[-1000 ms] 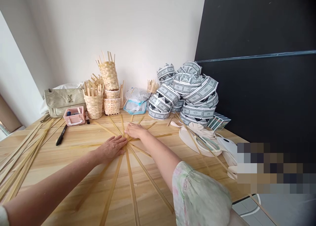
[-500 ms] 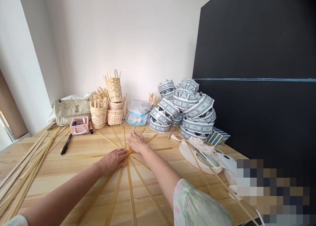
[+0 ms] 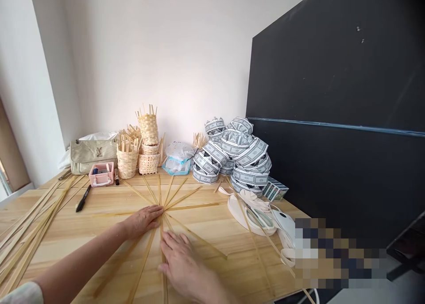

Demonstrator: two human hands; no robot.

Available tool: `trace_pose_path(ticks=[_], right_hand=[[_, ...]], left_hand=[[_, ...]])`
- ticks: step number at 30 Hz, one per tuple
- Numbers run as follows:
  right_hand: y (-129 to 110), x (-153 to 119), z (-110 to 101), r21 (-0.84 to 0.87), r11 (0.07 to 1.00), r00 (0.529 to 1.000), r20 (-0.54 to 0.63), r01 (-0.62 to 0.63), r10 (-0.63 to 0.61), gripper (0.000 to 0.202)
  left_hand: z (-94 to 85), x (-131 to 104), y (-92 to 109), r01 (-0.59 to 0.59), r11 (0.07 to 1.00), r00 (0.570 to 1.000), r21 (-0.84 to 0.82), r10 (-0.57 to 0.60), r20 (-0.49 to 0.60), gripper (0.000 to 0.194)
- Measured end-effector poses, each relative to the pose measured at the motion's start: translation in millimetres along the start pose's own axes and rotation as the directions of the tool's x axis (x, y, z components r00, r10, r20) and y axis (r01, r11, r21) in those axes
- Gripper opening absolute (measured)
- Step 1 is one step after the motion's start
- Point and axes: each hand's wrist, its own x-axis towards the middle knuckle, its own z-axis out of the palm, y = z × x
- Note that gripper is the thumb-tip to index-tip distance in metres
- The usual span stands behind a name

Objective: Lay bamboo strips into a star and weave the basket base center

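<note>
In from the back edge of the table (image 3: 202, 220), the crossed strips (image 3: 160, 191) are pinned by the open left hand (image 3: 143, 221), apparently against slipping, with the open right hand (image 3: 182, 262) held nearer the front.

On the table (image 3: 239, 237), the handbag (image 3: 86, 159) stood between ten and eleven o'clock, the pink box (image 3: 101, 178) before it; the pen (image 3: 83, 199) lay at ten, baskets (image 3: 127, 162) stood at eleven, a plastic bag (image 3: 179, 155) at twelve, patterned bands (image 3: 250, 175) toward one.
</note>
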Motion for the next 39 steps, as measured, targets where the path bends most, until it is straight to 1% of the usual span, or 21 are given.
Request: trace_pose_path(ticks=[3, 6, 11, 14, 17, 20, 22, 24, 27, 28, 29, 34, 35, 37, 39], right_hand=[[-0.8, -5.4, 6.8, 0.057, 0.998, 0.999, 0.014, -0.029, 0.029, 0.047], [-0.4, -4.4, 9.7, 0.090, 0.996, 1.000, 0.011, -0.024, 0.024, 0.051], [0.6, -4.5, 16.1, 0.095, 0.995, 0.999, 0.035, -0.031, 0.028, 0.058], [3.5, -5.2, 22.8, 0.070, 0.997, 0.999, 0.036, -0.015, 0.013, 0.061], [10.0, -6.6, 34.3, 0.008, 0.999, 0.999, 0.019, 0.031, -0.031, 0.061], [21.1, -9.0, 52.3, -0.124, 0.984, 0.990, -0.036, 0.130, -0.135, 0.061], [29.9, -10.5, 66.2, -0.239, 0.947, 0.964, -0.108, 0.213, -0.244, 0.061], [37.7, -11.4, 79.1, -0.351, 0.900, 0.913, -0.216, 0.258, -0.346, 0.060], [44.9, -10.9, 93.5, -0.462, 0.856, 0.827, -0.369, 0.233, -0.424, 0.060], [46.3, -10.3, 97.0, -0.481, 0.848, 0.808, -0.395, 0.222, -0.436, 0.061], [47.5, -9.6, 100.1, -0.493, 0.843, 0.801, -0.405, 0.216, -0.441, 0.061], [51.1, -6.7, 110.5, -0.484, 0.848, 0.809, -0.396, 0.217, -0.433, 0.065], [50.7, -6.8, 110.7, -0.471, 0.856, 0.820, -0.390, 0.212, -0.418, 0.064], [47.8, -7.8, 108.1, -0.428, 0.880, 0.868, -0.337, 0.204, -0.365, 0.061], [41.9, -9.2, 102.0, -0.366, 0.913, 0.927, -0.245, 0.183, -0.284, 0.058]], left_hand=[[-0.6, -0.4, -0.1, -0.008, 1.000, 1.000, 0.007, 0.008, 0.010, 0.046], [-0.3, -0.4, -0.7, -0.004, 1.000, 1.000, 0.015, 0.004, 0.014, 0.047], [1.6, -1.8, -1.0, -0.005, 1.000, 1.000, 0.010, 0.005, 0.000, 0.046], [1.2, -4.6, 2.4, -0.008, 1.000, 1.000, 0.000, 0.008, -0.002, 0.046], [0.2, -9.1, 9.2, -0.017, 1.000, 1.000, -0.004, 0.017, 0.001, 0.046], [0.0, -14.1, 16.8, -0.024, 1.000, 1.000, -0.006, 0.024, -0.012, 0.045], [0.2, -16.8, 20.5, -0.028, 0.999, 0.999, -0.020, 0.028, -0.023, 0.045], [0.5, -18.6, 22.5, -0.030, 0.999, 0.999, -0.035, 0.029, -0.029, 0.045], [0.4, -19.6, 23.2, -0.030, 0.999, 0.999, -0.043, 0.029, -0.020, 0.045], [0.3, -19.7, 23.3, -0.030, 0.999, 0.999, -0.042, 0.030, -0.016, 0.045], [0.1, -19.8, 23.3, -0.030, 0.999, 0.999, -0.039, 0.029, -0.012, 0.045], [-1.2, -20.6, 24.7, -0.025, 0.999, 1.000, -0.035, 0.025, -0.004, 0.045], [-1.7, -20.7, 25.1, -0.025, 0.999, 1.000, -0.041, 0.025, -0.008, 0.045], [-2.6, -20.8, 25.6, -0.026, 0.998, 1.000, -0.059, 0.025, -0.015, 0.045], [-3.2, -20.8, 25.9, -0.025, 0.997, 1.000, -0.074, 0.024, -0.014, 0.045]])
